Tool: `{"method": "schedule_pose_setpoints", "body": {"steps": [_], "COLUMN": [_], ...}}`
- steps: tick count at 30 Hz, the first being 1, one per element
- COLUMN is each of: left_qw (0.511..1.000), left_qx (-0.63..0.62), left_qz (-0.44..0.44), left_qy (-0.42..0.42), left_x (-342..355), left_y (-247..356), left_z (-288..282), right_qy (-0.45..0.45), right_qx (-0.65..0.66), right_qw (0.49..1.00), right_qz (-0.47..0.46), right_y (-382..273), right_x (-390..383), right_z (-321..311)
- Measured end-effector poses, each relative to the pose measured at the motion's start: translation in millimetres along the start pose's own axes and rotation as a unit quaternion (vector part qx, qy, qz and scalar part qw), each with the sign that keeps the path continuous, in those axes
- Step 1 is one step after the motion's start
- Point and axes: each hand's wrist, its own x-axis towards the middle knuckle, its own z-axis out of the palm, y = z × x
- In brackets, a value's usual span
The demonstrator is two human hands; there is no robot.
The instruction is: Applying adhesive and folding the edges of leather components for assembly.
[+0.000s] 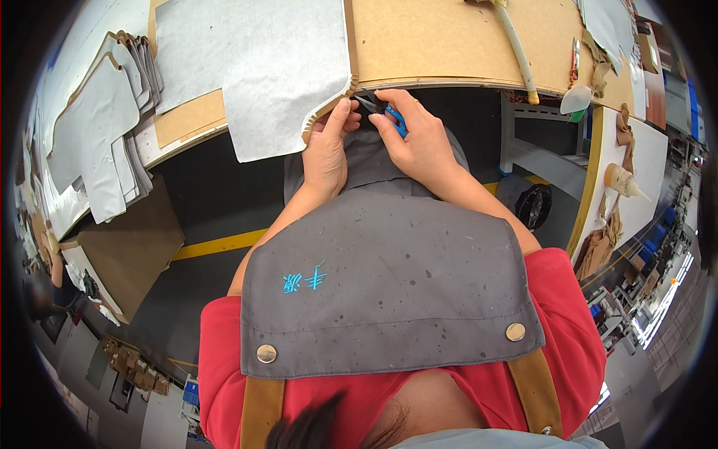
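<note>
A large panel with a light grey backing (269, 82) lies on the table and hangs over its front edge. Brown material is folded along its right side, with small notches around the curved corner. My left hand (326, 153) pinches that brown edge between thumb and fingers at the curve. In my right hand (419, 142) is a pair of blue-handled snips (396, 121), their blades pointing left toward the edge. The blade tips sit close to my left fingertips; whether they touch the material I cannot tell.
Several similar grey pieces (97, 127) are stacked at the left. On the brown board (434, 37) lie a pale curved stick (517, 52) and red-handled pliers (574, 60). A bottle with a nozzle (624, 181) rests on the right-hand side table. A black bin (533, 206) stands below.
</note>
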Motion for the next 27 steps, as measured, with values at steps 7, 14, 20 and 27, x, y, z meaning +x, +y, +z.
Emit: {"method": "schedule_pose_setpoints", "body": {"steps": [7,14,20,27], "left_qw": [0.999,0.998,0.998,0.999], "left_qx": [-0.004,0.017,0.015,0.022], "left_qz": [-0.03,-0.044,-0.018,-0.004], "left_qy": [0.021,0.032,0.054,0.04], "left_x": [2.0,1.5,-0.9,-1.9], "left_y": [4.4,11.5,10.3,9.5], "left_z": [6.0,15.5,19.9,18.3], "right_qy": [0.059,0.094,0.126,0.132], "right_qx": [0.108,0.095,0.098,0.096], "right_qw": [0.991,0.989,0.987,0.987], "right_qz": [0.052,0.056,0.004,-0.005], "right_y": [-1.1,5.4,10.0,12.9], "right_x": [21.6,50.9,51.0,47.0], "right_z": [-15.2,-38.0,-38.8,-44.9]}}
